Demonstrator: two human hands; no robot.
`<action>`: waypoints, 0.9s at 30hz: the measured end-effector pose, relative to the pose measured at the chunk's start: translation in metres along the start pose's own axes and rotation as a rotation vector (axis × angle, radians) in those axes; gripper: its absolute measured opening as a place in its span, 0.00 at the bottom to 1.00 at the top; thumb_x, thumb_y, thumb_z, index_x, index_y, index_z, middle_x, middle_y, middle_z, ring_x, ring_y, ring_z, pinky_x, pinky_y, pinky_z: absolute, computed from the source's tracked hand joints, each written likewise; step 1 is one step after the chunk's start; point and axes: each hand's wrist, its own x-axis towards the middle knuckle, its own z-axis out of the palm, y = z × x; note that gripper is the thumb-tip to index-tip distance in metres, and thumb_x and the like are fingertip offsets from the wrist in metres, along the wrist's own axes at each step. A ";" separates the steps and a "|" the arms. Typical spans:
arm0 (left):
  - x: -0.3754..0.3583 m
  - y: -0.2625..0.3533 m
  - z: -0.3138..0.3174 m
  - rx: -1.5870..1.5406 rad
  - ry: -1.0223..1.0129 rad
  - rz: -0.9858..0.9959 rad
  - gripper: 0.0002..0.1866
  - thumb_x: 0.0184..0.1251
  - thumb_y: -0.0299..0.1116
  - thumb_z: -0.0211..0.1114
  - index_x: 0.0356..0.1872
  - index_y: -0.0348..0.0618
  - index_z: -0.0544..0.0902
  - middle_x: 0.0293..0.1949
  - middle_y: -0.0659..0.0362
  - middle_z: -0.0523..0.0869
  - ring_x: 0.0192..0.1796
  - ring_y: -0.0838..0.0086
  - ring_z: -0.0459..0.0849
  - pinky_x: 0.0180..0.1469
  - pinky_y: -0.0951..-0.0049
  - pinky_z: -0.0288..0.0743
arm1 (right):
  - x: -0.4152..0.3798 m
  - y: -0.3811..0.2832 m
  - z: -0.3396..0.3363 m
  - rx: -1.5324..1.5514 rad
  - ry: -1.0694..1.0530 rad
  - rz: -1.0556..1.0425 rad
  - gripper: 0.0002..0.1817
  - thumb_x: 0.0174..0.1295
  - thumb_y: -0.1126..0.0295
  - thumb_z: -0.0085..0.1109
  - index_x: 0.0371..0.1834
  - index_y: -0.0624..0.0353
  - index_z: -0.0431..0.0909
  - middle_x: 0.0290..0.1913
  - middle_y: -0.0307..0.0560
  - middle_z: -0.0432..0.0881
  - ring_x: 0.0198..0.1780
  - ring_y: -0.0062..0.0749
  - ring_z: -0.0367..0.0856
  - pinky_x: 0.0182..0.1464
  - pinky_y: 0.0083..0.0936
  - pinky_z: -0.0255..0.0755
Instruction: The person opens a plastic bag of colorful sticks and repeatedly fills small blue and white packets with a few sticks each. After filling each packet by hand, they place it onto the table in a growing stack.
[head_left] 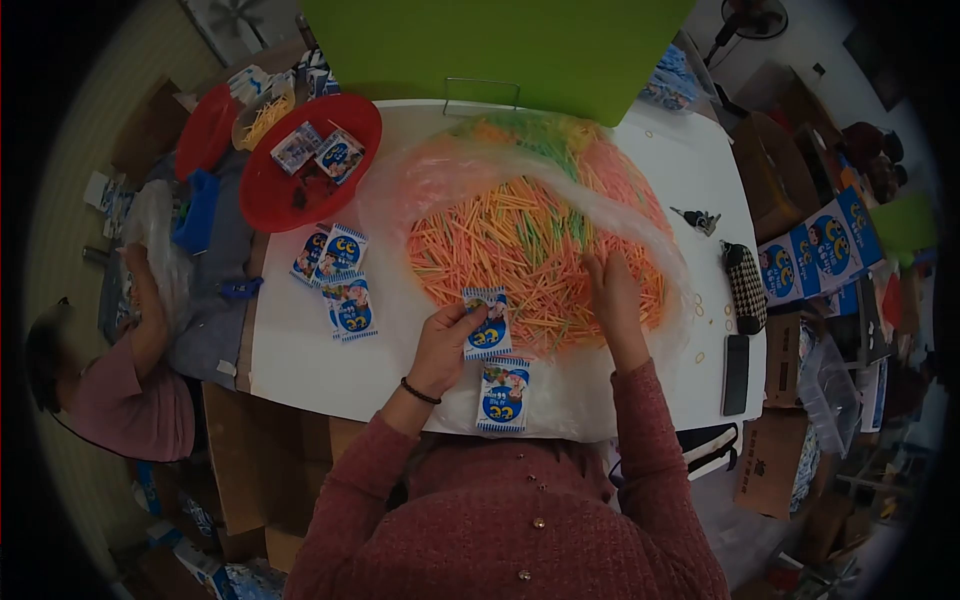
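Head view. Left hand [440, 348] pinches a blue-and-white candy-stick packet [485, 335] by its upper left edge, thumb on the printed front; packet is up over the near edge of the heap. Dark bead bracelet [420, 392] on that wrist. Right hand [615, 295] is at the right part of the heap of coloured sticks [510, 245], fingers bent downward; can't tell if they're pressed together on any sticks. Sticks are pink, orange, yellow and green, lying in a big clear plastic bag [388, 190], opened out on the white worktop [285, 365].

Another packet [503, 397] lies just below the held one, near the front edge. Left of the bag: a small group of packets [350, 307], some overlapping. Behind those, a red basin [262, 205] with more packets inside; a second red basin [200, 135] further left. Green panel [500, 45] stands at the back.

Right side of worktop: keys [697, 219], checked pouch [745, 288] at the edge, black phone [735, 375] near the front corner, loose rubber bands [699, 357] scattered between bag and phone. Far left, well apart: a co-worker [145, 395] in a pink top, one hand at a plastic bag; grip unclear.
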 end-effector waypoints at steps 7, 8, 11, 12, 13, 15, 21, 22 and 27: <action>-0.003 -0.007 0.003 0.135 -0.088 -0.045 0.12 0.73 0.28 0.59 0.52 0.35 0.81 0.45 0.57 0.87 0.47 0.72 0.87 0.50 0.73 0.82 | 0.029 0.008 0.026 -0.254 -0.184 -0.050 0.18 0.70 0.57 0.52 0.34 0.64 0.72 0.26 0.54 0.80 0.27 0.52 0.79 0.33 0.42 0.72; -0.004 -0.005 0.004 0.117 -0.085 -0.049 0.12 0.73 0.29 0.58 0.53 0.35 0.80 0.46 0.57 0.87 0.47 0.72 0.87 0.50 0.73 0.81 | 0.031 0.016 0.022 -0.253 -0.179 -0.054 0.18 0.70 0.57 0.52 0.34 0.64 0.72 0.26 0.54 0.80 0.27 0.52 0.79 0.33 0.42 0.72; -0.006 0.002 0.001 0.054 -0.092 -0.028 0.12 0.74 0.29 0.58 0.53 0.36 0.81 0.46 0.60 0.87 0.46 0.79 0.85 0.50 0.78 0.79 | 0.027 0.022 0.006 0.355 -0.356 0.093 0.16 0.72 0.60 0.49 0.37 0.63 0.75 0.28 0.40 0.79 0.28 0.32 0.77 0.33 0.30 0.72; -0.005 0.002 -0.002 0.047 -0.089 -0.024 0.12 0.74 0.29 0.58 0.53 0.36 0.81 0.46 0.60 0.87 0.46 0.79 0.85 0.50 0.78 0.79 | 0.020 0.015 -0.003 0.574 -0.359 0.160 0.13 0.73 0.62 0.48 0.42 0.61 0.76 0.34 0.38 0.80 0.34 0.26 0.78 0.38 0.26 0.73; -0.003 -0.001 -0.007 0.061 -0.092 -0.033 0.12 0.74 0.30 0.58 0.53 0.36 0.81 0.46 0.60 0.87 0.47 0.79 0.85 0.51 0.77 0.79 | 0.014 0.011 -0.008 0.794 -0.358 0.231 0.12 0.74 0.64 0.47 0.46 0.59 0.77 0.40 0.35 0.80 0.41 0.20 0.78 0.43 0.21 0.73; 0.000 -0.005 -0.010 0.075 -0.096 -0.045 0.12 0.74 0.30 0.58 0.53 0.36 0.81 0.46 0.60 0.87 0.47 0.78 0.85 0.51 0.77 0.78 | 0.009 0.018 -0.002 0.895 -0.294 0.194 0.11 0.75 0.66 0.47 0.47 0.59 0.77 0.41 0.36 0.80 0.43 0.20 0.78 0.46 0.21 0.73; 0.004 -0.012 -0.005 0.104 -0.123 -0.058 0.13 0.74 0.29 0.58 0.55 0.36 0.80 0.48 0.58 0.86 0.48 0.75 0.85 0.53 0.74 0.79 | -0.008 0.020 0.011 0.937 -0.044 0.219 0.09 0.74 0.71 0.46 0.49 0.60 0.75 0.41 0.40 0.79 0.44 0.21 0.75 0.48 0.22 0.71; 0.004 -0.011 -0.004 0.127 -0.127 -0.043 0.13 0.73 0.28 0.58 0.54 0.36 0.80 0.48 0.58 0.87 0.48 0.75 0.85 0.53 0.74 0.79 | -0.010 0.028 0.014 0.764 -0.056 0.146 0.09 0.74 0.71 0.46 0.51 0.60 0.74 0.42 0.41 0.80 0.46 0.23 0.77 0.50 0.23 0.72; 0.006 -0.009 -0.010 0.272 -0.156 0.038 0.13 0.72 0.25 0.59 0.53 0.35 0.82 0.47 0.58 0.87 0.49 0.77 0.85 0.52 0.76 0.78 | -0.019 0.022 0.013 0.493 0.057 -0.270 0.07 0.75 0.71 0.44 0.49 0.58 0.70 0.43 0.45 0.81 0.49 0.30 0.81 0.57 0.29 0.71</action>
